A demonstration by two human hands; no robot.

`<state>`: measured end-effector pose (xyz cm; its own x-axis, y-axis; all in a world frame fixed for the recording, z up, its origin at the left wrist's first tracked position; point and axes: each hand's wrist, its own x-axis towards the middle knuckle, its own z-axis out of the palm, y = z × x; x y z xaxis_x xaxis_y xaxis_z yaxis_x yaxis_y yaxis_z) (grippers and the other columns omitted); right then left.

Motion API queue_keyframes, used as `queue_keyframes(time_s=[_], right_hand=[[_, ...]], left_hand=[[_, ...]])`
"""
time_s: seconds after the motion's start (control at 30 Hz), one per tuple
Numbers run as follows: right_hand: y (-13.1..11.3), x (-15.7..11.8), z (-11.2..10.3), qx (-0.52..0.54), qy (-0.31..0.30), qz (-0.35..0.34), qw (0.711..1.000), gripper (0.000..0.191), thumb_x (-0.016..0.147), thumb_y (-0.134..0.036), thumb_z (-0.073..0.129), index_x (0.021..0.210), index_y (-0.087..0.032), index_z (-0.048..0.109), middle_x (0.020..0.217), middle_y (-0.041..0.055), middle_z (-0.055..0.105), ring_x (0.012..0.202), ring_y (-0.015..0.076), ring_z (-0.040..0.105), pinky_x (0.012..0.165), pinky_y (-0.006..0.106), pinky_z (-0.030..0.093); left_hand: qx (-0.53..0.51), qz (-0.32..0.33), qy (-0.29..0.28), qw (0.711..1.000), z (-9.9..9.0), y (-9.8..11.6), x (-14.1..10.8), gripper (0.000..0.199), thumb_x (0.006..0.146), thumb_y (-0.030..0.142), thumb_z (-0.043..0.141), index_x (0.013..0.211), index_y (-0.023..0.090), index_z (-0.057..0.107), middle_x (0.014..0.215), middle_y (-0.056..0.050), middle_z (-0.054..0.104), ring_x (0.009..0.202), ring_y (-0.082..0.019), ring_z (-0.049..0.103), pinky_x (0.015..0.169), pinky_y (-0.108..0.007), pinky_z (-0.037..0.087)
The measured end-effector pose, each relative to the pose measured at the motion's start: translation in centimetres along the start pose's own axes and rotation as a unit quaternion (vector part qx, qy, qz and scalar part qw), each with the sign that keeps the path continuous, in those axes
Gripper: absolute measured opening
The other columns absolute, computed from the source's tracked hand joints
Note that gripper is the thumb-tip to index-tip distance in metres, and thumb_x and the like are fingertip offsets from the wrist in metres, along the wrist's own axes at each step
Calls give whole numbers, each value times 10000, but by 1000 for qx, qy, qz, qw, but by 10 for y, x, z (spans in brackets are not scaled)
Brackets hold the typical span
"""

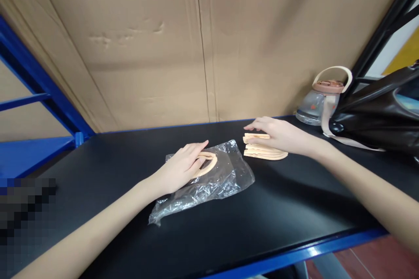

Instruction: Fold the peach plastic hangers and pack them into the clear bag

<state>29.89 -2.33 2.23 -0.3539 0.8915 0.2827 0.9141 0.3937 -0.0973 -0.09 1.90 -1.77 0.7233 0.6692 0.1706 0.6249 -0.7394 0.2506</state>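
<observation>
My left hand (pixel 183 165) lies palm down with its fingers stretched out, over a beige curved loop (pixel 211 165) on a clear plastic bag (pixel 225 181). The hand covers the left part of the loop. To the right of the bag, several beige curved strips (pixel 266 153) lie side by side in a group, rounded toward the right. My right hand (pixel 273 133) is over this group, its thumb across the strips and its fingers apart at the far side. Part of the strips is hidden beneath it; no firm grip shows.
A black tabletop (pixel 294 209) with a blue edge bears everything. Cardboard (pixel 147 52) stands upright behind it. A clear bottle (pixel 316 104) with a strap and a black bag (pixel 369 113) are at the back right. Blue frame bars (pixel 42 74) rise at the left.
</observation>
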Motion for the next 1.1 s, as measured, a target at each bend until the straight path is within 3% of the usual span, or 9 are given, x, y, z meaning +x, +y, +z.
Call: queue_keyframes(time_s=[0.1, 0.17, 0.3, 0.43, 0.53, 0.63, 0.73, 0.93, 1.1], right_hand=[[25, -10, -10, 21, -112, 22, 993, 790, 755, -585, 569, 1395, -162, 381, 1397, 136, 440, 1266, 323, 418, 1019, 461, 365], [35, -13, -13, 32, -168, 47, 984, 939, 695, -606, 614, 1449, -162, 273, 1467, 132, 336, 1319, 331, 347, 1057, 461, 330], [40, -12, -14, 70, -223, 74, 970, 937, 686, -582, 624, 1455, -198, 252, 1452, 113, 368, 1276, 317, 416, 1041, 434, 357], [40, -11, -16, 94, -207, 81, 970, 815, 684, -528, 643, 1386, -213, 372, 1324, 92, 523, 1140, 288, 538, 922, 366, 451], [41, -12, -20, 91, -173, 70, 978, 709, 680, -512, 652, 1294, -207, 467, 1240, 83, 582, 1051, 271, 581, 835, 335, 476], [33, -13, -26, 81, -92, 66, 990, 637, 691, -547, 634, 1215, -202, 527, 1170, 79, 617, 992, 263, 598, 786, 330, 473], [12, -15, -33, 87, -6, 57, 995, 607, 697, -588, 619, 1173, -214, 581, 1116, 59, 638, 963, 251, 605, 786, 327, 461], [-28, -20, -30, 160, -97, -44, 981, 454, 751, -528, 626, 1065, -202, 658, 957, 38, 650, 814, 188, 612, 714, 286, 450], [-37, -16, -8, 236, -141, -129, 953, 439, 757, -478, 662, 1094, -199, 623, 1036, 44, 624, 946, 191, 582, 823, 292, 433]], left_hand=[[31, 26, 53, 998, -10, 9, -2, 459, 978, 359, 252, 1404, 192, 296, 1447, -77, 368, 1339, -219, 288, 1092, -433, 276], [46, 56, 74, 995, -18, 22, -5, 442, 975, 324, 286, 1402, 210, 296, 1448, -65, 368, 1339, -207, 291, 1094, -422, 287], [103, 175, 27, 979, -22, 47, 2, 429, 924, 130, 357, 1334, 242, 413, 1405, -48, 427, 1332, -208, 310, 1075, -407, 327], [144, 252, -35, 956, -15, 52, 24, 509, 773, -65, 401, 1149, 236, 566, 1373, -39, 457, 1336, -231, 298, 1051, -407, 343], [161, 257, -48, 952, -18, 52, 37, 354, 756, -73, 398, 910, 171, 602, 1292, -70, 518, 1305, -246, 331, 1007, -394, 367], [166, 237, -21, 957, -28, 57, 40, 192, 829, 33, 411, 809, 157, 557, 1063, -81, 589, 1081, -228, 485, 884, -363, 413], [169, 225, 16, 959, -40, 61, 36, 141, 847, 112, 427, 776, 168, 535, 897, -45, 551, 840, -187, 479, 769, -338, 398], [115, 221, 34, 968, -48, 62, 35, 142, 810, 100, 439, 722, 176, 521, 852, -20, 501, 784, -162, 428, 723, -302, 365], [36, 221, 9, 974, -40, 69, 38, 164, 821, 119, 427, 741, 181, 557, 845, -11, 499, 782, -152, 442, 717, -284, 383]])
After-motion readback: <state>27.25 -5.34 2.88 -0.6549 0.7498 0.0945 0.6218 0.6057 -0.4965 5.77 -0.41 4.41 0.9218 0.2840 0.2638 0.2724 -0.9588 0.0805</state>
